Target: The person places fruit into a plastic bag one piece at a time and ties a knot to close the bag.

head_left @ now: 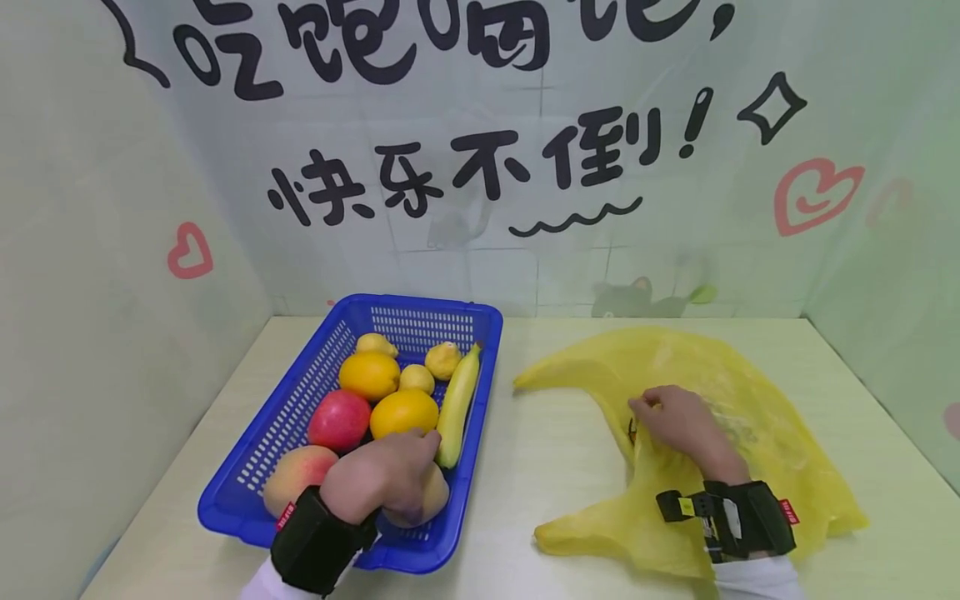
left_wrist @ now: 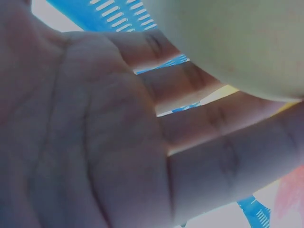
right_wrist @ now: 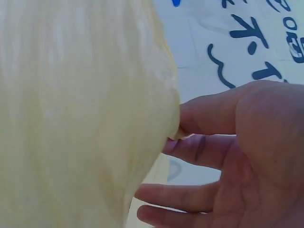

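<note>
In the head view my left hand (head_left: 386, 477) is over the near right corner of a blue plastic basket (head_left: 225, 508). It grips a pale, rounded peach (head_left: 436, 497), mostly hidden under the hand. The left wrist view shows the fingers laid along this peach's smooth side (left_wrist: 237, 40). To the right, my right hand (head_left: 678, 423) pinches the edge of a yellow plastic bag (head_left: 660, 350) between thumb and forefinger. The bag lies spread on the table, its two handles pointing left. In the right wrist view its film (right_wrist: 85, 114) hangs from the pinch, the other fingers loose.
Also in the basket are a second peach (head_left: 296, 477), a red fruit (head_left: 339, 421), two orange-yellow fruits (head_left: 369, 376), several small yellow fruits (head_left: 442, 361) and a banana (head_left: 459, 404) along the right wall. A printed cloth (head_left: 480, 275) closes off the table's (head_left: 525, 467) back.
</note>
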Tool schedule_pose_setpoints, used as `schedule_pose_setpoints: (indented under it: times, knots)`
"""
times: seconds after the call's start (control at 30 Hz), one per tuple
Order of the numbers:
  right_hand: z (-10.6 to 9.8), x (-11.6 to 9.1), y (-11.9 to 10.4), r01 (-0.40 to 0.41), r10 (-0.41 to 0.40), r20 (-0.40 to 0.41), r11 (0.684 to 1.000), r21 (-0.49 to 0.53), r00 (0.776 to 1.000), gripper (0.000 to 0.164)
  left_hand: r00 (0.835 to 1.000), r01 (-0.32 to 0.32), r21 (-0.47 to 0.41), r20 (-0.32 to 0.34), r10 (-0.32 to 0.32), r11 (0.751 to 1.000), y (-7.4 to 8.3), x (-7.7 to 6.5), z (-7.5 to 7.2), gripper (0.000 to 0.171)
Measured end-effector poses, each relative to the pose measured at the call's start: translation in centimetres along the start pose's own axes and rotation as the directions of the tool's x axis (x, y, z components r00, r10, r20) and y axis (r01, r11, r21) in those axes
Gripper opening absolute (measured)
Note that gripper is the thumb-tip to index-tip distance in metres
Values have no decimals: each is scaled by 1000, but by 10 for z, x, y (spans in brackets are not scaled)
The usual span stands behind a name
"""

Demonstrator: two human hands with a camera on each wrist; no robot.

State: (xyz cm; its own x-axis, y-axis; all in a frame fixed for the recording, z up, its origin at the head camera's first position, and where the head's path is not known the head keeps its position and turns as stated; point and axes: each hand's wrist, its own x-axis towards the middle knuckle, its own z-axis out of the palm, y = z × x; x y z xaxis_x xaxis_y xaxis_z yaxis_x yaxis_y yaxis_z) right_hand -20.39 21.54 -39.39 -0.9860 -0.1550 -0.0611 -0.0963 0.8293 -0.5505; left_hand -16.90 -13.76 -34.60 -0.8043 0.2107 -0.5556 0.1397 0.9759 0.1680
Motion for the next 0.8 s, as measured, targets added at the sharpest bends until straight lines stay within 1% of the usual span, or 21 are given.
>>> schedule_pose_setpoints:
  times: [0.07,0.13,0.23,0.3,0.4,0.5,0.57,0.63,0.7,0.8]
  knots:
    - [-6,-3,-2,0,1,-52,1000,9,999,39,1000,-7,-7,2,7,1000,-1,-1,-1,77]
    - [-13,-6,-4,2,1,-83,999,34,997,41,1000,-14,-13,-1,14,1000,-2,-2,-1,74]
    - [-23,-11,-7,-4,12,-83,996,92,996,44,1000,-26,-22,-6,26,999,-4,-2,-1,72]
    - [-25,-10,-7,-6,15,-72,991,132,997,45,1000,-26,-31,-6,25,999,-5,-2,-2,71]
    - [-14,0,-2,-14,20,-32,984,179,999,44,999,-31,-34,-12,30,999,-5,-3,-3,70]
    - [8,14,9,-27,18,40,974,226,999,41,999,-33,-34,-17,32,999,-6,-2,-3,71]
    - [22,20,15,-52,26,102,963,264,994,40,999,-34,-37,-16,33,999,-6,-2,-2,70]
    - [30,23,21,-70,27,140,947,315,990,41,999,-39,-38,-12,38,999,-6,-1,-2,70]
    - [31,23,22,-82,28,152,930,358,988,42,999,-35,-42,-7,35,999,-5,-1,-2,70]
    - [20,19,20,-86,27,145,904,418,989,41,999,-35,-37,-5,35,999,-5,-2,-2,70]
